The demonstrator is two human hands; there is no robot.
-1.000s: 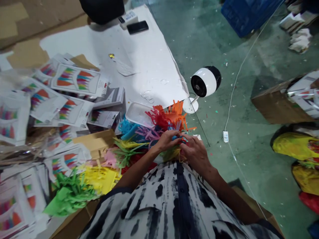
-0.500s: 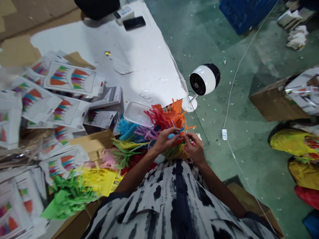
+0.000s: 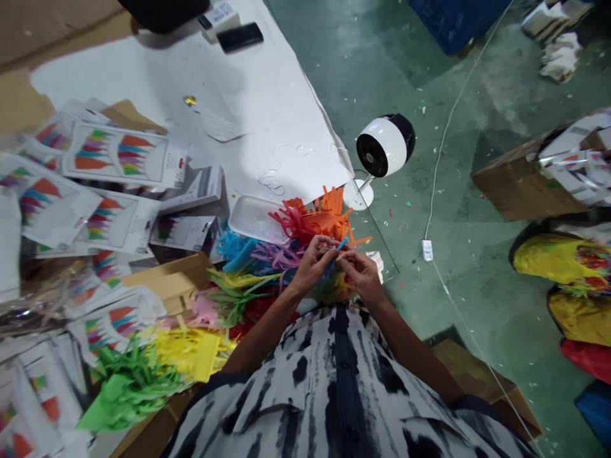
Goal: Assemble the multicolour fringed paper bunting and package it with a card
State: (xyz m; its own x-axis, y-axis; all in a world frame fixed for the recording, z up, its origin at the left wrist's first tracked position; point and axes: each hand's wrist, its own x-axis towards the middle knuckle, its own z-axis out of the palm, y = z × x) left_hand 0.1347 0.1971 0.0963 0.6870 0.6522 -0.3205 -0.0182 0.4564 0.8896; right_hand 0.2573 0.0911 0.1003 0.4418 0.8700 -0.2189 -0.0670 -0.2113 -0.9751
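My left hand (image 3: pixel 311 261) and my right hand (image 3: pixel 363 273) meet just above a heap of fringed coloured paper pieces (image 3: pixel 286 245). Both pinch a thin blue paper strip (image 3: pixel 338 249) between their fingertips. Red and orange fringed pieces (image 3: pixel 315 216) lie right behind the hands, with purple, blue and yellow ones to the left. Part of the strip is hidden inside my fingers.
White printed packages (image 3: pixel 114 152) with colourful fan pictures cover the left. Green fringe (image 3: pixel 128 385) and yellow fringe (image 3: pixel 191 350) lie near my body. A white tray (image 3: pixel 252 219), a small white fan (image 3: pixel 384 146) with its cable, a phone (image 3: pixel 240 37) and cardboard boxes (image 3: pixel 520 184) are around.
Both hands have lifted slightly off the pile and drawn together, now pinching the blue strip at fingertip level. The view has shifted a little to the right.
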